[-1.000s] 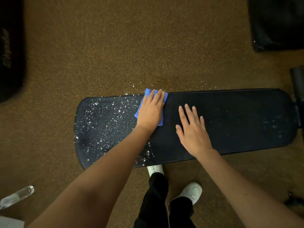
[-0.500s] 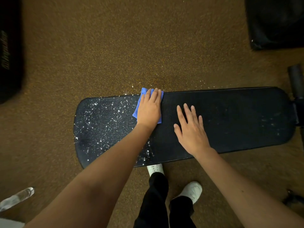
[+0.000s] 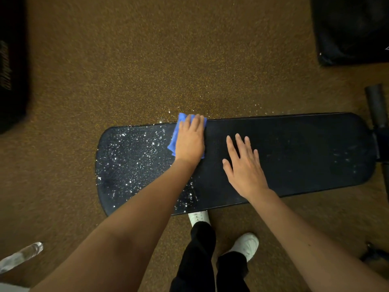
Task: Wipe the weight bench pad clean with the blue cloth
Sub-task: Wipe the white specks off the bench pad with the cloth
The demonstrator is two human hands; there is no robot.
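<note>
Droplets [image 3: 134,157] glisten on the pad [image 3: 294,157] to the left of your left hand [image 3: 189,142], which presses the cloth [image 3: 174,135] flat at the pad's far edge. Your right hand [image 3: 244,167] rests just beside it, fingers spread flat on the pad.

No legible text or labels.

cloth [image 3: 176,137] on pad [image 3: 294,150], under left hand [image 3: 190,142]
</note>
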